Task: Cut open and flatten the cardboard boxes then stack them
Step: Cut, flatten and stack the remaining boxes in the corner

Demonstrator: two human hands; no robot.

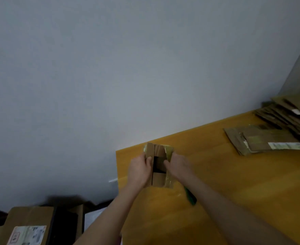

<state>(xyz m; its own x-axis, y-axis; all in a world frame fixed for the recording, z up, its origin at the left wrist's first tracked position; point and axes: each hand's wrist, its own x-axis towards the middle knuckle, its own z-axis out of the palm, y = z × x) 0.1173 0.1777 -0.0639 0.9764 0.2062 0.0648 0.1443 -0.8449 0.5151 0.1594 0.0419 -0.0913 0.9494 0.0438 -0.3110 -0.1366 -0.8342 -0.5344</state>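
Note:
A small brown cardboard box [157, 179] with shiny tape stands near the far left corner of the yellow wooden table [225, 183]. Its top flaps are spread and the dark inside shows. My left hand [140, 171] grips the box's left side, thumb hooked over the left flap. My right hand [178, 165] grips the right side, thumb at the edge of the opening. A green-handled cutter [191, 196] lies on the table just under my right forearm. Flattened boxes [262, 140] lie stacked at the far right of the table.
A taller pile of flattened cardboard [287, 114] leans in the back right corner by the wall. On the floor at the lower left stand closed cardboard boxes [27, 225] with a shipping label. A grey wall fills the upper view.

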